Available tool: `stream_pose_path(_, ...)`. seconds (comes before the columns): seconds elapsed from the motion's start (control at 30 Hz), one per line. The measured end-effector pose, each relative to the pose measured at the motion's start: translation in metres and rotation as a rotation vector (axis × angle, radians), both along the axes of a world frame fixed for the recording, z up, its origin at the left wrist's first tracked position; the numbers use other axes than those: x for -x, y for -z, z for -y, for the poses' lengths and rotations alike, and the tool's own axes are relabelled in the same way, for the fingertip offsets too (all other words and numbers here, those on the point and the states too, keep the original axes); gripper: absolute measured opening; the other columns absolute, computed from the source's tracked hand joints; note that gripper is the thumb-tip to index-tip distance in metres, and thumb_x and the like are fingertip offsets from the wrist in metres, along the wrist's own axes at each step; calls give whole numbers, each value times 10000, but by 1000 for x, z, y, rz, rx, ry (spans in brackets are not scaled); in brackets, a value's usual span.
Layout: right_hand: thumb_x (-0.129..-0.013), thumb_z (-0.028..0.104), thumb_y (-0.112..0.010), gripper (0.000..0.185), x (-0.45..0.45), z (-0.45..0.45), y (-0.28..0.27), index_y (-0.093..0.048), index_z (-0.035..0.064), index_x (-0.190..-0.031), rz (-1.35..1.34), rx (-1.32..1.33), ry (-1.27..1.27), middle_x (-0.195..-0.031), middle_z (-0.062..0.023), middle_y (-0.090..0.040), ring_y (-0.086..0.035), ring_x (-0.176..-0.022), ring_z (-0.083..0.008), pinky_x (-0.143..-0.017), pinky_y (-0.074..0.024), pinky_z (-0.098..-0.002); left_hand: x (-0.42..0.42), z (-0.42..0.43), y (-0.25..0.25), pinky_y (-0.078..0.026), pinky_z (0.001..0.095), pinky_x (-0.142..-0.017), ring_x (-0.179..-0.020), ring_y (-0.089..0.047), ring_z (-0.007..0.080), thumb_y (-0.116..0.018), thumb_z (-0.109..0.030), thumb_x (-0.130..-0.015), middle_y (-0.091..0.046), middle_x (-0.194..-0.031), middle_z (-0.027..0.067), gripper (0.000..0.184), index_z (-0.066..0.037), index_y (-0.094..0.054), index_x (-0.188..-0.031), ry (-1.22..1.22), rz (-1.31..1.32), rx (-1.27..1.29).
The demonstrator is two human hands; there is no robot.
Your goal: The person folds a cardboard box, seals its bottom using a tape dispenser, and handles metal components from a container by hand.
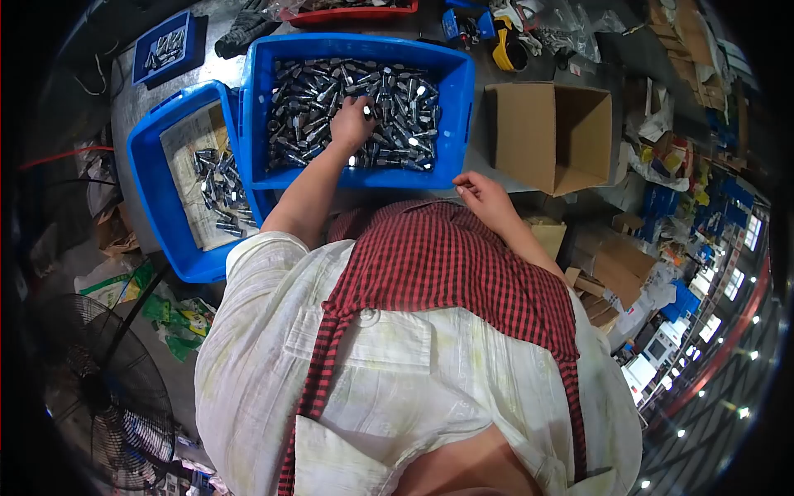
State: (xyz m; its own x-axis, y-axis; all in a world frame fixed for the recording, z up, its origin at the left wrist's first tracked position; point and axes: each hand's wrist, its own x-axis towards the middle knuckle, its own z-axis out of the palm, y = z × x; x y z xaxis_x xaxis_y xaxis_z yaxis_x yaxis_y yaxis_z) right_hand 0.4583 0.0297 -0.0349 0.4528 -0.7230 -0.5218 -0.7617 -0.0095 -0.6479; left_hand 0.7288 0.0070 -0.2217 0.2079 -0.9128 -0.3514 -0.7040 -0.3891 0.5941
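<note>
My left hand is down among a pile of shiny metal bolt-like parts in the large blue bin. Its fingers are curled around one such part, whose bright end shows beside them; the fingertips are partly hidden. My right hand hovers by the bin's near right corner, thumb and fingers slightly apart, with nothing visible in it. To the left, a second blue bin stands tilted against the large one. A smaller heap of similar metal parts lies on a worn sheet inside it.
An open cardboard box stands right of the large bin. A small blue tray with metal parts sits at the far left, and a red tray at the back. Yellow-black tape lies at back right. A fan stands at lower left.
</note>
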Motion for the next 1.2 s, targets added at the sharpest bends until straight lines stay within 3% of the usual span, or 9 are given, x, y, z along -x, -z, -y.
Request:
stream_pose_path(0.2,-868,152,-561,189,5,-3,1,-592,37,-1015,-9,-25,49,-902,-119,-654,-637,-793,-227,-714,-489,-332,0,-4,25,-502,417,-768,-936,-594,324,-715,-203,-676,-546,-1071,108,370,-198,-601,-1028,-199,-84,55)
stream_pose_path(0.37,-866,162,-570,197,8,-4,2,-595,38,-1016,4,-15,76,-901,-114,-656,-638,-800,-224,-723,-494,-323,-15,-3,35,-491,376,-680,-737,-620,318,-686,-170,-659,-629,-815,138,325,-144,-642,-980,-390,-310,59)
stream_pose_path(0.5,-865,162,-572,197,4,-2,2,-596,41,-1018,9,-48,91,-895,-110,-656,-638,-800,-228,-726,-495,-324,-29,-9,56,-450,316,-591,-591,-553,171,-673,-164,-718,-598,-675,17,258,-147,-656,-975,-633,-648,76)
stream_pose_path(0.67,-877,146,-585,203,-10,13,2,-589,39,-1049,-3,-10,-12,-885,-71,-641,-610,-741,-139,-692,-490,-280,-33,-18,-17,-378,190,-425,-563,-503,101,-648,-125,-824,-549,-875,-43,156,-176,-602,-964,-962,-1476,-181)
stream_pose_path(0.77,-852,158,-603,276,-36,22,-8,-563,57,-1106,81,1,-8,-901,-110,-646,-626,-772,-197,-713,-498,-309,-21,-27,-65,-379,192,-363,-535,-509,92,-624,-130,-847,-526,-796,-36,165,-205,-580,-987,-956,-1745,-250)
stream_pose_path(0.97,-755,106,-724,545,-110,17,-68,-497,120,-1251,388,-2,-186,-1068,-60,-542,-570,-829,-126,-744,-477,-253,10,-41,-142,-430,217,-397,-579,-536,110,-589,-151,-878,-510,-808,-12,279,-151,-496,-1141,-843,-1735,-135)
stream_pose_path(1.1,-720,105,-740,445,-122,4,-50,-573,111,-1132,481,264,-318,-1050,-74,-516,-569,-788,-156,-704,-485,-266,20,-51,-174,-471,239,-512,-655,-562,122,-553,-130,-905,-543,-863,5,195,-112,-517,-1095,-828,-1708,22)
stream_pose_path(1.17,-770,85,-702,314,-122,0,-52,-613,82,-1071,518,168,-225,-1014,-64,-559,-575,-790,-130,-703,-485,-249,18,-59,-179,-485,297,-551,-663,-544,132,-604,-135,-864,-547,-836,27,270,-108,-506,-1115,-801,-1729,26)
stream_pose_path(1.2,-803,74,-670,277,-119,1,-53,-615,68,-1074,552,-129,-5,-997,-59,-580,-578,-795,-117,-708,-486,-240,14,-62,-190,-475,298,-551,-660,-540,125,-600,-170,-868,-549,-826,20,238,-117,-515,-1083,-876,-1725,-4)
